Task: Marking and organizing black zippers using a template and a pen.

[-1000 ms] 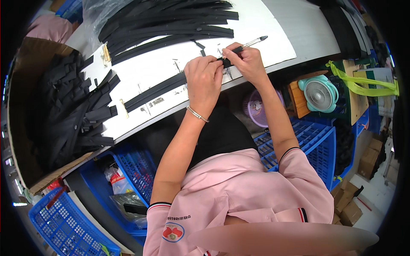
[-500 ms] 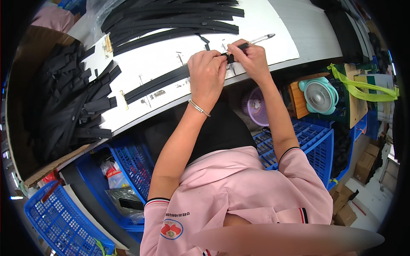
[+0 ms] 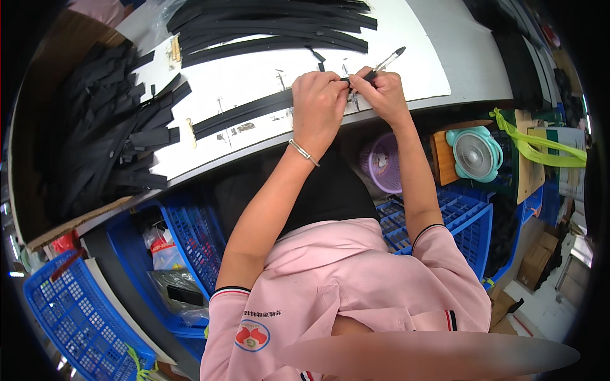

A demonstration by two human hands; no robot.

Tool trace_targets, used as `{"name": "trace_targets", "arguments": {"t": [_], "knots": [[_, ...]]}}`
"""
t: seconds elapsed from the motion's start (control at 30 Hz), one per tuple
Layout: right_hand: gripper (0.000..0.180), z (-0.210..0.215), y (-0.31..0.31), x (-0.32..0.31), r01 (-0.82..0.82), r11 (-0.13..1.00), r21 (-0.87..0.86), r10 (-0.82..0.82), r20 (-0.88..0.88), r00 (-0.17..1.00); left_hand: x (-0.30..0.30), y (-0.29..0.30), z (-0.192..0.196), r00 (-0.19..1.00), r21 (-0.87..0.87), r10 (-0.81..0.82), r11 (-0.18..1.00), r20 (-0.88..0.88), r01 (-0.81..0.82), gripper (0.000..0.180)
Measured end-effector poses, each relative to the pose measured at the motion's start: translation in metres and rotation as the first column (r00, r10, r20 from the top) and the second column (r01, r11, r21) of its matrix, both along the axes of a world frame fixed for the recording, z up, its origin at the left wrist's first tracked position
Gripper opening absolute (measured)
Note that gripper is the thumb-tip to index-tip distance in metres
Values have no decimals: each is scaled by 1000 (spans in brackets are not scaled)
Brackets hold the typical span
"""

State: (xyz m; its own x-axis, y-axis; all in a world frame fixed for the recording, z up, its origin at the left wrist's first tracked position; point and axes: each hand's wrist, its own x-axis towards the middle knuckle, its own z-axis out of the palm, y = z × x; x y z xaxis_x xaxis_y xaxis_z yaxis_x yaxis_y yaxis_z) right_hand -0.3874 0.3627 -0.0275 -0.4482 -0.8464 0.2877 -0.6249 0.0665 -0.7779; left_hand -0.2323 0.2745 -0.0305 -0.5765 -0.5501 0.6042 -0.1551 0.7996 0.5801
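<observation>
Black strips (image 3: 108,140) filled the cardboard box (image 3: 79,41) at far left. One flat strip (image 3: 246,111) lay along the white board (image 3: 413,66); your left hand (image 3: 319,105) was closed on it near its right end. Small scrap (image 3: 318,58) just beyond, out of your way. Your right hand (image 3: 386,95) held a pen (image 3: 387,60), fingertips by the strip's end, pinch unclear. Little had changed: both stayed there, that end apparently still being worked. Teal fan (image 3: 475,155) stood right.
</observation>
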Motion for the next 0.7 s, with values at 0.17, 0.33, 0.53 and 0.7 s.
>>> {"name": "trace_targets", "arguments": {"t": [0.17, 0.33, 0.53, 0.7], "knots": [[17, 3, 5, 0, -1, 999, -44, 16, 351, 936, 6, 0, -2, 1000, 29, -20, 999, 8, 20, 18], [14, -6, 16, -7, 99, 964, -247, 26, 459, 888, 38, 21, 7, 987, -8, 35, 999, 159, -34, 35], [13, -14, 10, -10, 191, 923, -334, -3, 490, 871, 33, -13, -1, 966, -90, 7, 996, 259, 17, 45], [15, -6, 3, -2, 205, 943, -262, -49, 501, 864, 11, -65, -7, 965, -91, 25, 996, 263, -1, 47]]}}
